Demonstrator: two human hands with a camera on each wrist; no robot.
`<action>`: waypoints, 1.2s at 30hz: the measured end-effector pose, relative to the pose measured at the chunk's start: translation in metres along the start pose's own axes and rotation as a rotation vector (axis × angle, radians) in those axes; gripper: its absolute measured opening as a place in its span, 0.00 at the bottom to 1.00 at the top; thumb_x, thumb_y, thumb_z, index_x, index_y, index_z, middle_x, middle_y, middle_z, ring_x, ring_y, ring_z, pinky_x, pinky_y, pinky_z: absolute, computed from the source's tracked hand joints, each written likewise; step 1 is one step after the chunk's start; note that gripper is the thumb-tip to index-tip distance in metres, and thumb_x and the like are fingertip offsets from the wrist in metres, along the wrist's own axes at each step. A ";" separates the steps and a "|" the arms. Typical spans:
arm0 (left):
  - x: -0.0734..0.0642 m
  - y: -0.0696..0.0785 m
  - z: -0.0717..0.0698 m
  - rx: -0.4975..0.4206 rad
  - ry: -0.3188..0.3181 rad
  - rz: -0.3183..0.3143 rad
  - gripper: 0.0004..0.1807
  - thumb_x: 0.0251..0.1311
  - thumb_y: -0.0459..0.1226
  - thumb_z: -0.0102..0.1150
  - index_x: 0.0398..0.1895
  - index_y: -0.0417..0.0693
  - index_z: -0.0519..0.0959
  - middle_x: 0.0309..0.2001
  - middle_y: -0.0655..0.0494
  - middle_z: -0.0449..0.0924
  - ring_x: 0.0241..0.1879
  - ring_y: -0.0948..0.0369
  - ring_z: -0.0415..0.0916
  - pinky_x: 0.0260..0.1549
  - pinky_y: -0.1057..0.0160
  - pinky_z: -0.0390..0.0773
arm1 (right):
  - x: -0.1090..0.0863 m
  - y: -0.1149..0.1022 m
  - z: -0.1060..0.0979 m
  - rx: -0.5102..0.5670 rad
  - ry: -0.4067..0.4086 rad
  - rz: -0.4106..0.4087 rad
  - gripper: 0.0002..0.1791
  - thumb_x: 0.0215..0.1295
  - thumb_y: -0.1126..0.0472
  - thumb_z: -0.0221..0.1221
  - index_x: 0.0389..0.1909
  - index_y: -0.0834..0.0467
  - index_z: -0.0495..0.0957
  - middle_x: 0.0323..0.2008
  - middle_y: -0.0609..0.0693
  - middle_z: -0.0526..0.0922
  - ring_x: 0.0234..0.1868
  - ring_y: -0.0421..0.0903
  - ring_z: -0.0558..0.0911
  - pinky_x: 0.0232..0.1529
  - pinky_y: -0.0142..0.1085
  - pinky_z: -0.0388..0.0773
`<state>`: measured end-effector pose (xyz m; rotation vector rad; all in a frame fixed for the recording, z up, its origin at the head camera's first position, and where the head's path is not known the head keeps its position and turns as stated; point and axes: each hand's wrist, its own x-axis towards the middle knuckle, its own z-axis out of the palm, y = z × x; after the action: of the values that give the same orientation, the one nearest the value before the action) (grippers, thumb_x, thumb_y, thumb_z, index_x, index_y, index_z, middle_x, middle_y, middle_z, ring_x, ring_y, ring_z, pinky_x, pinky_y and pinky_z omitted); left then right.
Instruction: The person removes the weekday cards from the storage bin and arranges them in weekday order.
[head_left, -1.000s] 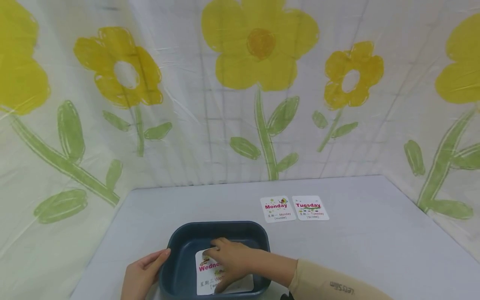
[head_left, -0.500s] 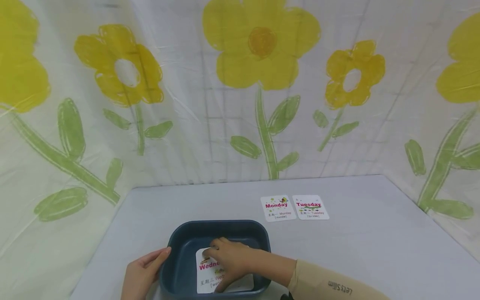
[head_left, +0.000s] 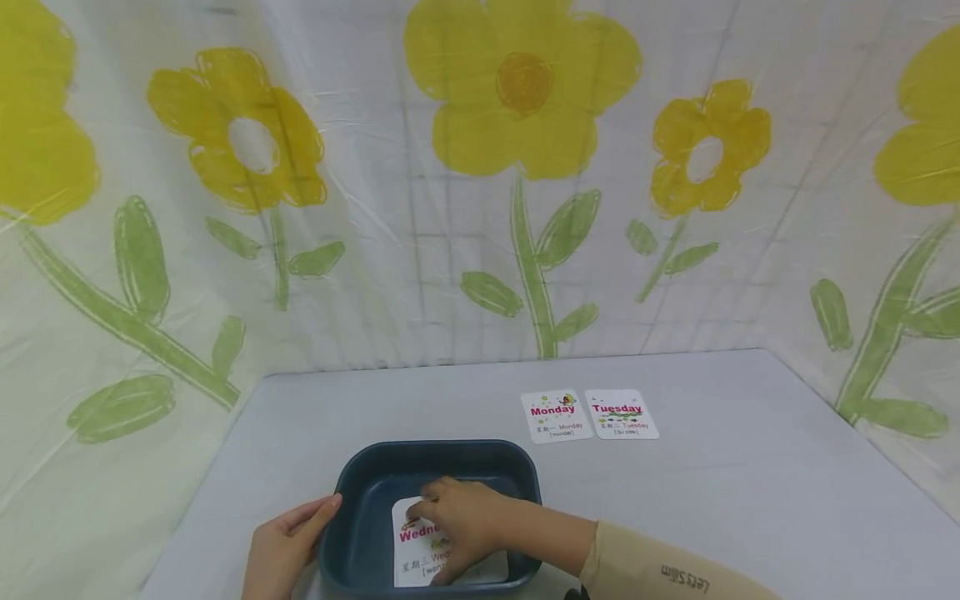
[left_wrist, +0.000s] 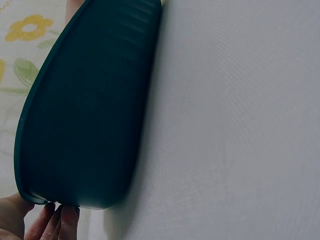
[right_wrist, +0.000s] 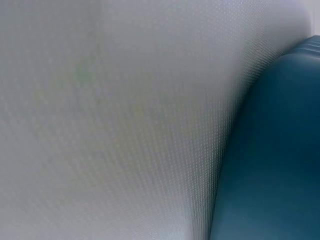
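A dark blue rectangular storage bin [head_left: 360, 533] stands at the near edge of the table in the head view. With its thumb at the rim and fingers against the outer wall, my left hand [head_left: 281, 546] holds the bin's left side; the left wrist view shows these fingers [left_wrist: 45, 222] at the bin's end. My right hand [head_left: 472, 521] reaches inside, spread over a white Wednesday flash card [head_left: 416, 550]. Its fingertips lie at the card's upper edge and the thumb at the lower edge. The hand covers the card's right part. Only the bin's outside [right_wrist: 275, 150] shows in the right wrist view.
A Monday card [head_left: 557, 417] and a Tuesday card [head_left: 621, 415] lie side by side on the white table [head_left: 720, 483], behind the bin and to its right. A curtain [head_left: 367, 275] with yellow flowers hangs along the table's back and sides.
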<state>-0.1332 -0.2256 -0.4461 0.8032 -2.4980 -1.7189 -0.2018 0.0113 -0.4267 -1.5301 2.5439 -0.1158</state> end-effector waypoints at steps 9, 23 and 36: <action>-0.001 -0.001 0.000 0.001 0.006 0.010 0.47 0.43 0.65 0.62 0.51 0.31 0.75 0.50 0.35 0.76 0.46 0.47 0.78 0.36 0.56 0.81 | -0.002 0.000 -0.005 0.006 0.002 -0.024 0.40 0.42 0.33 0.66 0.58 0.43 0.69 0.56 0.44 0.72 0.53 0.38 0.72 0.48 0.33 0.75; 0.001 -0.002 0.002 0.003 0.026 -0.008 0.45 0.42 0.65 0.62 0.50 0.33 0.77 0.51 0.37 0.76 0.47 0.48 0.78 0.33 0.60 0.81 | -0.006 -0.003 -0.028 -0.012 -0.038 0.011 0.41 0.40 0.32 0.65 0.58 0.40 0.68 0.58 0.41 0.70 0.52 0.38 0.70 0.51 0.34 0.73; -0.001 -0.002 0.001 -0.011 0.015 0.026 0.44 0.42 0.65 0.62 0.49 0.34 0.77 0.51 0.37 0.75 0.49 0.47 0.77 0.34 0.58 0.81 | -0.021 0.006 -0.046 0.001 0.004 0.024 0.39 0.40 0.34 0.67 0.56 0.40 0.71 0.57 0.42 0.72 0.54 0.40 0.70 0.51 0.35 0.74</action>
<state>-0.1318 -0.2250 -0.4478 0.7765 -2.4758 -1.7111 -0.2061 0.0321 -0.3802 -1.4995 2.5638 -0.1174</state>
